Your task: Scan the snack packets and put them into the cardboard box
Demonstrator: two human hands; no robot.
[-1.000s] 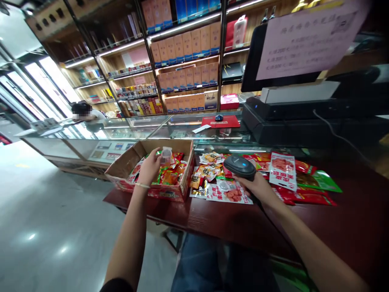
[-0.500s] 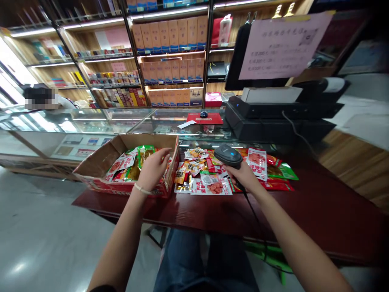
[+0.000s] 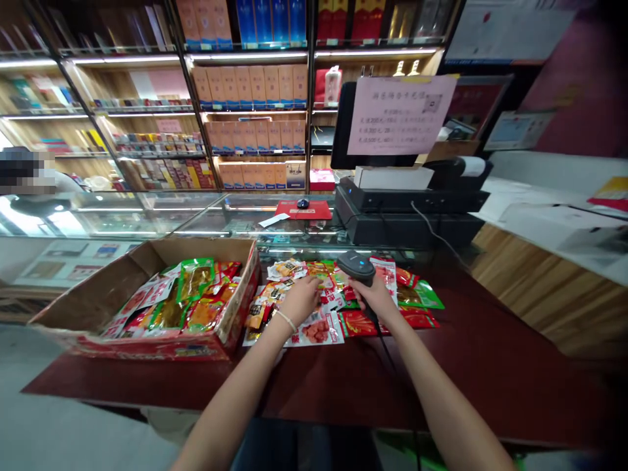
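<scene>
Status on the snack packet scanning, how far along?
Looks roughly midway. Done: a heap of packets lies in the cardboard box. In hand: right hand grips the scanner; left hand rests on the loose packets beside the box. Left: that spread of packets on the table.

i see a pos terminal (image 3: pixel 407 209) w/ pink notice (image 3: pixel 400 114) on it, red mouse pad (image 3: pixel 304 209) on glass surface (image 3: pixel 196 219), shelves (image 3: pixel 245 85) at back.

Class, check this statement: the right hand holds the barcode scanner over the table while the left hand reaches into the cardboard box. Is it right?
Not quite. The head view shows the left hand outside the cardboard box, resting on the loose snack packets on the table beside it. The right hand does hold the barcode scanner.
</scene>
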